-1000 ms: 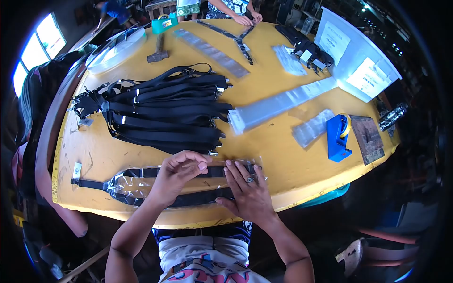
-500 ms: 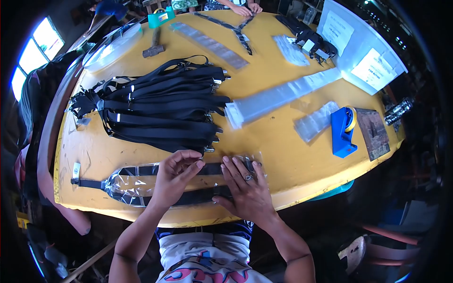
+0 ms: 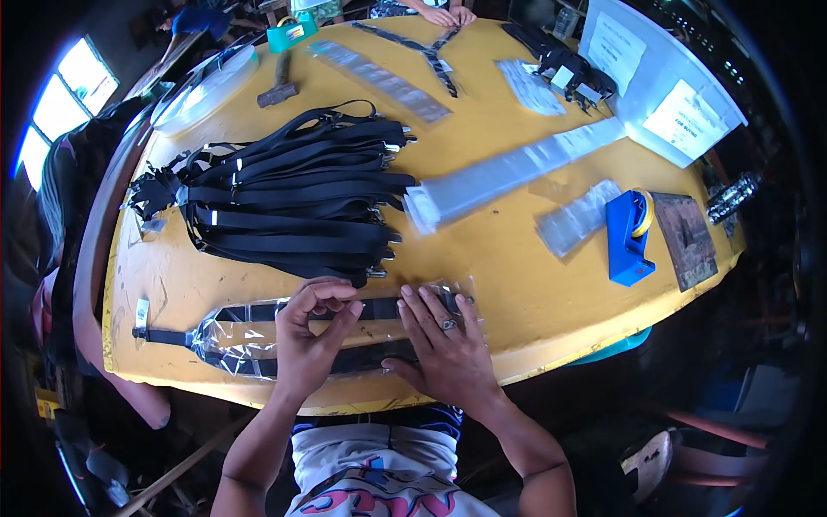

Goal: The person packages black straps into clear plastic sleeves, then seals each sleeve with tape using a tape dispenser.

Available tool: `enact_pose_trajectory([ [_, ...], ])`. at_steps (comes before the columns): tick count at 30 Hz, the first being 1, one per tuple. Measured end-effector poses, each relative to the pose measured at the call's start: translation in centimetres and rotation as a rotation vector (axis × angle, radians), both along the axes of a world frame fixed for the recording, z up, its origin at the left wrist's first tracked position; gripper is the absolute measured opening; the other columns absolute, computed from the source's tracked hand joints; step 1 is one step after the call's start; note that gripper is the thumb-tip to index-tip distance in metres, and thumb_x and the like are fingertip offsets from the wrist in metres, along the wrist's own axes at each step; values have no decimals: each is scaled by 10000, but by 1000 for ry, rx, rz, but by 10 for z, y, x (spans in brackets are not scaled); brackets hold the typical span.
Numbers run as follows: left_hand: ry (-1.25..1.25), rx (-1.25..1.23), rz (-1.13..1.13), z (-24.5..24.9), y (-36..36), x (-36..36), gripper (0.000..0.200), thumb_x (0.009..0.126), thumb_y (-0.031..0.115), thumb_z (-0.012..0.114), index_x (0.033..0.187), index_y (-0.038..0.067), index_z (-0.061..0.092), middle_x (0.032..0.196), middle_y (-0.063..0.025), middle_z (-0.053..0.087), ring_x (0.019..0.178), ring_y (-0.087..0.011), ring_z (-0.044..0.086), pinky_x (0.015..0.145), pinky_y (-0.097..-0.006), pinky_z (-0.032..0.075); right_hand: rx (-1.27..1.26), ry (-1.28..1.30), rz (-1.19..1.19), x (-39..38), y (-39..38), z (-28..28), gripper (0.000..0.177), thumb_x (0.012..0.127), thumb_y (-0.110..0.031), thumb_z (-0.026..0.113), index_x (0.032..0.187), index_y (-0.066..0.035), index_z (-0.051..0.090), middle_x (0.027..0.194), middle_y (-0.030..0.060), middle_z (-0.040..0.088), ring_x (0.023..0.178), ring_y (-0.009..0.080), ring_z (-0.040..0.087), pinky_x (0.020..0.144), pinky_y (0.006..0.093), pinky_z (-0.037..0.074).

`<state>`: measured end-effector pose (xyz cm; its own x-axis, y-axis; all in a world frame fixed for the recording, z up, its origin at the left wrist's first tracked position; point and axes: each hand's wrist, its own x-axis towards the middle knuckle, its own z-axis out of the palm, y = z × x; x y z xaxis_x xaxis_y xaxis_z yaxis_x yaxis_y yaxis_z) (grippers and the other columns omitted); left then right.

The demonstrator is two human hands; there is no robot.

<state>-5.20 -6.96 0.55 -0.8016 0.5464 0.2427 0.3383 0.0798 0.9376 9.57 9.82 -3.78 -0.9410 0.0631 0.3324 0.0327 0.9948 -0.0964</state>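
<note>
A pair of black suspenders (image 3: 245,355) lies in a clear plastic sleeve (image 3: 250,332) at the front of the table, its tagged end sticking out on the left. My right hand (image 3: 441,338), wearing a ring, rests flat on the sleeve's right part with fingers spread. Over the sleeve's middle, my left hand (image 3: 317,332) is raised with curled fingers and the thumb near the index finger; a tiny glint shows at the fingertips, too small to name. Behind both hands lies a bundle of black suspenders (image 3: 293,194) with metal clips.
On the yellow table (image 3: 534,297) are flat plastic sleeves (image 3: 517,172), a blue tape dispenser (image 3: 629,241), a dark plate (image 3: 685,241), a hammer (image 3: 278,90) and a labelled plastic bin (image 3: 659,86). Across the table, another person's hands (image 3: 450,15) touch Y-shaped suspenders (image 3: 426,52).
My left hand has moved slightly left and its fingers have curled a little more. My right hand stays flat on the sleeve. The whole view has shifted slightly.
</note>
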Motion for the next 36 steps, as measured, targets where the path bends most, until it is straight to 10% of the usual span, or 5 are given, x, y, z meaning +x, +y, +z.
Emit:
enact_pose_trajectory([
  [6, 6, -72, 33, 8, -5, 0, 168, 929, -26, 782, 1086, 16, 738, 987, -45, 748, 854, -85, 642, 853, -252, 510, -7, -1, -9, 0, -1, 0, 779, 999, -687, 548, 1458, -62, 628, 1627, 85, 501, 1520, 229, 422, 1253, 540, 263],
  [36, -362, -45, -12, 5, -11, 2, 230, 1031, 110, 722, 1215, -24, 752, 1117, -55, 730, 1015, -75, 647, 960, -241, 479, -24, -27, 9, 0, 0, 3, 786, 992, -663, 583, 1478, -45, 593, 1630, 96, 492, 1522, 245, 422, 1237, 563, 285],
])
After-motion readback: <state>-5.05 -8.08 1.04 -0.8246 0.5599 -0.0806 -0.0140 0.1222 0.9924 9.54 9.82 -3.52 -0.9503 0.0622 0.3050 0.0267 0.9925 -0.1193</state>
